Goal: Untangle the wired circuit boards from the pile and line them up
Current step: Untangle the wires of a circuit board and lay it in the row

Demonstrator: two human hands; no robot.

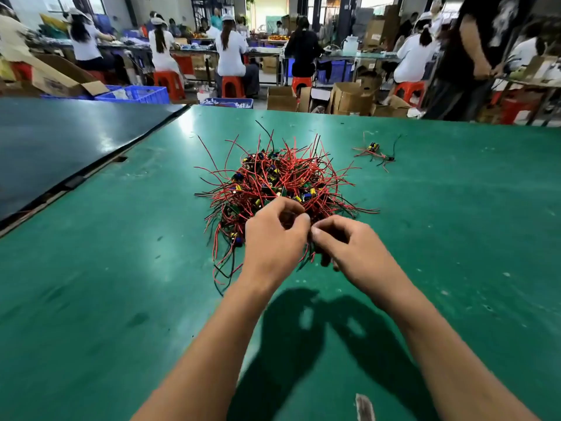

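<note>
Wide green matted surface [121,268] carries everything. At its centre sits the tangled pile of small circuit boards with red and black wire leads [279,183], leads splaying outward on all sides. Well apart, toward the far right, lie a few already-separated boards with their wires [376,153], loosely grouped and not yet in a tidy row.

Both hands work at the near edge of the pile, touching each other at the fingertips. Left hand [273,235] is curled, fingers pinched shut on wire strands at the pile's rim. Right hand [349,244] is likewise closed, thumb and fingers gripping a small bundle of red and black leads that hang below it. Whether a board is inside either grip cannot be told; the fingers hide it.

Judgement: step in hand is teasing one unit free. To do it well, the person should hold the board body rather than a lead, so the solder joints take no strain; trace each lead back and lift it over crossing wires instead of pulling straight; pin the pile with the other hand so that it does not drag along. The freed unit then goes beside the separated ones, leads pointing one way.
</note>
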